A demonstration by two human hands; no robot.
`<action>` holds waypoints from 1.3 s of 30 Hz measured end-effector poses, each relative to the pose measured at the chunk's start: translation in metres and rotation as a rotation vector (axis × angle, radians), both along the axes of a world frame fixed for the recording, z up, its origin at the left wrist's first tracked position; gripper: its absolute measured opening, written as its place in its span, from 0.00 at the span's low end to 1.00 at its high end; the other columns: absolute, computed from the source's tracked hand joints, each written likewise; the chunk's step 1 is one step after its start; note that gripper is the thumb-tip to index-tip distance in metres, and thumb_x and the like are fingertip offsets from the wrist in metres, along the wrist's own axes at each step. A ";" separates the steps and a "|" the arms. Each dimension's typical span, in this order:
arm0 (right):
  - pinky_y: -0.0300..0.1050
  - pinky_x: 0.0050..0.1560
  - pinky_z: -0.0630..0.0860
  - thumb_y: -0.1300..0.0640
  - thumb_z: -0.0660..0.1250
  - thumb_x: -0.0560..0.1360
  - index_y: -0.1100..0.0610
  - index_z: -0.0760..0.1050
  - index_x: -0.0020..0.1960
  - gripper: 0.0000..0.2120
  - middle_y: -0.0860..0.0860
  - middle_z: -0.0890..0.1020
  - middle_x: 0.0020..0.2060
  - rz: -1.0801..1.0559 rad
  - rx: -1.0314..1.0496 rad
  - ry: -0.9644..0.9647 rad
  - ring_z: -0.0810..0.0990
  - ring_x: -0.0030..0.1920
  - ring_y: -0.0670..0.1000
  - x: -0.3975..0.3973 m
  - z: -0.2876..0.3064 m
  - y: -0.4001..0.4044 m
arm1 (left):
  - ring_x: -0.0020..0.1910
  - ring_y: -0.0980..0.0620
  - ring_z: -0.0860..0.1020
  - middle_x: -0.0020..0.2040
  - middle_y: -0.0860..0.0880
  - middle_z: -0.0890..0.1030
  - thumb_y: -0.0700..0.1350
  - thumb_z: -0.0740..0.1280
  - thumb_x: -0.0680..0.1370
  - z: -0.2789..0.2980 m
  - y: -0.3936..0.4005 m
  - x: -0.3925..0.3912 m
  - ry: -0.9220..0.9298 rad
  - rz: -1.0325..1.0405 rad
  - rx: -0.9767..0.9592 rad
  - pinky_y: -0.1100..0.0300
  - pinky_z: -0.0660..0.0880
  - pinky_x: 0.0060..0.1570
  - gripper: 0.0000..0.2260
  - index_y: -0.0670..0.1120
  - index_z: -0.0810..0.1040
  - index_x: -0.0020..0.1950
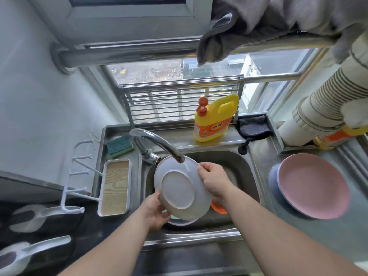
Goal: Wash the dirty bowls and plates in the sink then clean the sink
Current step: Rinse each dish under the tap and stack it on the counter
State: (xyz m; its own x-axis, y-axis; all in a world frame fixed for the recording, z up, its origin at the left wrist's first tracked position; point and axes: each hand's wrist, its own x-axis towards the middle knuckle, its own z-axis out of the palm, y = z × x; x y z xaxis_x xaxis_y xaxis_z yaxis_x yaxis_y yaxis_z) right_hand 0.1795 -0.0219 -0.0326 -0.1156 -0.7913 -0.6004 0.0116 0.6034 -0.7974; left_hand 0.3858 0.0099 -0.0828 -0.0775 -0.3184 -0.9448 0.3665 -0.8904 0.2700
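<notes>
Grey round plastic plate [180,188], underside up, is held above the steel sink [242,172]: left hand [154,211] grips its near-left rim, right hand [214,179] pinches its far-right rim.

- I see a yellow detergent bottle [214,120] with an orange pump, upright on the ledge behind the basin.
- A green sponge [120,146] lies at the ledge's left end, just beside the faucet [157,145] base.
- A dark grey cloth [252,127] lies right of the bottle.
- A white tray [115,187] with a wood-grain insert sits left of the basin.
- A steel rack [179,100] stands against the window.
- I note grey towels [249,24] draped over a rail overhead.
- Two white ladles [29,217] lie on the dark counter at far left.
</notes>
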 end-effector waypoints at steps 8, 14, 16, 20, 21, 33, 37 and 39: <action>0.49 0.36 0.79 0.62 0.69 0.80 0.64 0.79 0.51 0.05 0.60 0.84 0.43 -0.377 0.250 -0.299 0.83 0.40 0.59 -0.006 -0.006 -0.024 | 0.42 0.39 0.88 0.51 0.35 0.86 0.45 0.61 0.88 0.008 -0.012 0.007 0.142 0.193 0.090 0.48 0.84 0.31 0.15 0.34 0.78 0.65; 0.48 0.24 0.80 0.72 0.63 0.82 0.70 0.75 0.57 0.05 0.64 0.80 0.44 -0.597 0.315 -0.449 0.82 0.41 0.61 0.011 -0.007 -0.039 | 0.28 0.41 0.84 0.37 0.33 0.83 0.37 0.58 0.87 0.007 -0.026 0.020 0.171 0.465 0.081 0.56 0.83 0.28 0.12 0.28 0.75 0.59; 0.54 0.34 0.83 0.77 0.62 0.78 0.71 0.73 0.65 0.16 0.66 0.81 0.51 -0.634 0.299 -0.420 0.84 0.46 0.64 0.013 -0.015 -0.041 | 0.28 0.44 0.84 0.36 0.35 0.84 0.39 0.58 0.88 0.007 -0.027 0.019 0.175 0.457 0.024 0.58 0.82 0.27 0.12 0.30 0.76 0.56; 0.58 0.45 0.82 0.77 0.60 0.79 0.69 0.72 0.67 0.18 0.67 0.81 0.56 -0.695 0.306 -0.404 0.84 0.50 0.65 0.001 -0.020 -0.030 | 0.36 0.44 0.87 0.42 0.38 0.87 0.43 0.59 0.88 0.016 -0.029 0.008 0.178 0.401 -0.079 0.51 0.86 0.36 0.14 0.33 0.78 0.59; 0.58 0.47 0.82 0.76 0.60 0.80 0.69 0.73 0.66 0.16 0.67 0.81 0.57 -0.713 0.313 -0.393 0.83 0.51 0.65 -0.006 -0.022 -0.026 | 0.38 0.43 0.88 0.45 0.39 0.87 0.44 0.59 0.88 0.019 -0.031 0.004 0.189 0.394 -0.095 0.49 0.86 0.38 0.14 0.34 0.78 0.60; 0.62 0.38 0.85 0.71 0.58 0.81 0.66 0.80 0.63 0.16 0.64 0.86 0.54 -0.655 0.424 -0.212 0.86 0.50 0.66 -0.097 -0.055 0.034 | 0.47 0.45 0.88 0.50 0.42 0.88 0.41 0.67 0.84 0.045 -0.052 -0.054 0.059 -0.100 -0.233 0.51 0.84 0.43 0.10 0.39 0.83 0.63; 0.66 0.47 0.84 0.66 0.61 0.83 0.61 0.82 0.54 0.11 0.62 0.87 0.49 -0.543 0.356 -0.165 0.86 0.47 0.65 -0.097 -0.043 0.037 | 0.43 0.46 0.87 0.51 0.43 0.88 0.42 0.66 0.85 0.045 -0.056 -0.061 0.011 -0.204 -0.279 0.50 0.83 0.42 0.10 0.41 0.83 0.63; 0.56 0.39 0.84 0.66 0.59 0.83 0.61 0.80 0.56 0.11 0.62 0.85 0.49 -0.534 0.307 -0.137 0.84 0.45 0.63 -0.090 -0.043 0.033 | 0.46 0.44 0.87 0.52 0.43 0.88 0.43 0.64 0.86 0.046 -0.057 -0.058 -0.013 -0.218 -0.290 0.46 0.83 0.47 0.09 0.45 0.83 0.61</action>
